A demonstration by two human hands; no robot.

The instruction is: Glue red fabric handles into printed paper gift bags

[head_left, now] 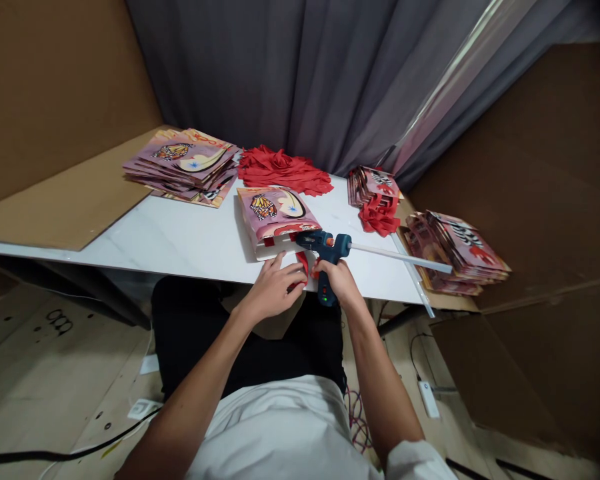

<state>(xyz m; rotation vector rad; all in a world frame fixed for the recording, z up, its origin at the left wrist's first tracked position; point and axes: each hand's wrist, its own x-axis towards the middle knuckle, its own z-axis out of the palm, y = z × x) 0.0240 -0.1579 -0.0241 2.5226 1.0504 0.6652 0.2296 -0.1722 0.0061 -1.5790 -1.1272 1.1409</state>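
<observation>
A dark blue glue gun [329,250] is gripped by its handle in my right hand [341,281]. A long white glue stick [400,257] juts out of its back toward the right. The gun's nozzle is at the open edge of a printed paper bag [281,212] with a butterfly on it, lying on the table. My left hand [277,287] is at the bag's near edge, its fingers closed round a red ribbon [303,263] that runs up to the bag's opening. The nozzle's tip is hidden against the bag.
A stack of printed bags [183,163] lies at the back left of the white table [205,237]. Beside it is a heap of red ribbons [283,170]. More bags [373,187] with ribbons [380,217] and another stack [463,250] sit at right. Cardboard panels [540,180] flank the table.
</observation>
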